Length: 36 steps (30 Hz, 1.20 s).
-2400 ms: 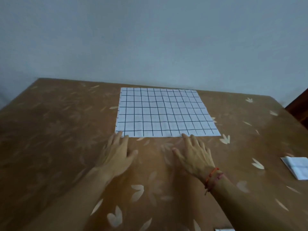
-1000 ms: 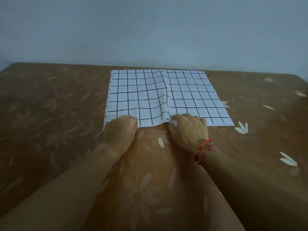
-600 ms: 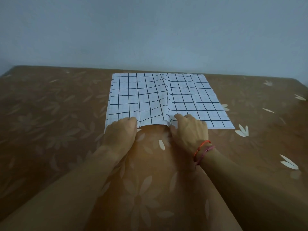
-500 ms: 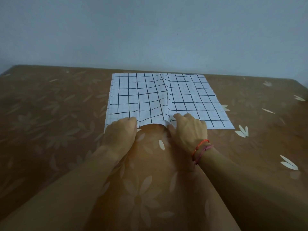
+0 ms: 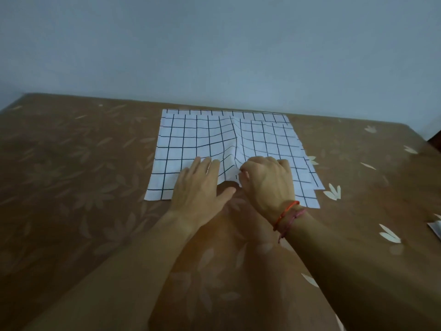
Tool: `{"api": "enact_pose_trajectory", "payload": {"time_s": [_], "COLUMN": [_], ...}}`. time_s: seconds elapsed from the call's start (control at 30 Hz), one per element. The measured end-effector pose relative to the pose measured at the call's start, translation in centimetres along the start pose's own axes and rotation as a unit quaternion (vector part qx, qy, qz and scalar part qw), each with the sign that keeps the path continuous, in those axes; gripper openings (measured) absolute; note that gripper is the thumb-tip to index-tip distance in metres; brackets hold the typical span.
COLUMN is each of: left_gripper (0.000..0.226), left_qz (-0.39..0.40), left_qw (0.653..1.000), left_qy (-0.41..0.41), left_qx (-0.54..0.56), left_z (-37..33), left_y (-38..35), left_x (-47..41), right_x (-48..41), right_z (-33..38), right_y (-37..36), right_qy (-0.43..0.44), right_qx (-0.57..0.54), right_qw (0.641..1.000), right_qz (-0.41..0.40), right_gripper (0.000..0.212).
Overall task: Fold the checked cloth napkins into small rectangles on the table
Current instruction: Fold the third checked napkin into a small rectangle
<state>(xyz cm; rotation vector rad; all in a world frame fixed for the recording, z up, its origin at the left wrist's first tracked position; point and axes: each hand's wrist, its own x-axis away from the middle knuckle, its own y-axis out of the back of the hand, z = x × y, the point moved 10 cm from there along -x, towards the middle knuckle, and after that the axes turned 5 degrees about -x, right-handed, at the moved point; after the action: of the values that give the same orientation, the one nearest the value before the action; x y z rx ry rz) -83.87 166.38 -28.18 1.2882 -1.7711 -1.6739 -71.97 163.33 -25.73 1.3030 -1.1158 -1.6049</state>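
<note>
Left hand [image 5: 200, 187] is no longer curled at the hem: it now lies flat, fingers straight, pressing the checked napkin [image 5: 191, 134] near its front edge. Right hand [image 5: 267, 185] still pinches that edge mid-width, and a ridge [image 5: 235, 142] runs up the cloth. Napkin is still spread mid-table [image 5: 71, 187], so probably only starting the first fold.

The right hand [image 5: 267, 185] is curling over the napkin's [image 5: 195, 139] near edge, its fingertips hiding beneath the knuckles. The left hand [image 5: 200, 189] is lying flat and covering more of that edge. Stepped edges are showing along the napkin's right side, but how many layers are lying there is unclear. The picture's right edge is cutting off a white thing [image 5: 436, 231] and a dark shape [image 5: 434, 143]. The bottom edge is cutting off both forearms and the table [image 5: 71, 163].
</note>
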Motion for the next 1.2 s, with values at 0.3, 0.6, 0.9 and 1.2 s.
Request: {"api": "enact_pose_trajectory", "payload": {"time_s": [0.3,0.6,0.9,1.2], "left_gripper": [0.050,0.050,0.048,0.045], "left_qz": [-0.004,0.066,0.113,0.139], "left_qw": [1.000,0.997,0.992,0.984], "left_qy": [-0.001,0.026,0.034,0.077], "left_qx": [-0.009,-0.002,-0.051,-0.078], "left_z": [-0.3,3.5,6.7,9.7], "left_y": [2.1,6.4,10.5,14.2], "left_x": [0.7,7.0,15.4,23.6], "right_x": [3.8,10.8,16.4,20.1], "right_z": [2.5,-1.5,0.2,8.6], "right_y": [2.9,-0.5,4.7,11.2], "right_qy": [0.061,-0.049,-0.123,-0.043], "right_qx": [-0.084,0.006,-0.075,-0.162], "right_qw": [0.994,0.988,0.977,0.976], "right_qz": [-0.044,0.143,0.157,0.140], "right_gripper": [0.042,0.016,0.021,0.020]}}
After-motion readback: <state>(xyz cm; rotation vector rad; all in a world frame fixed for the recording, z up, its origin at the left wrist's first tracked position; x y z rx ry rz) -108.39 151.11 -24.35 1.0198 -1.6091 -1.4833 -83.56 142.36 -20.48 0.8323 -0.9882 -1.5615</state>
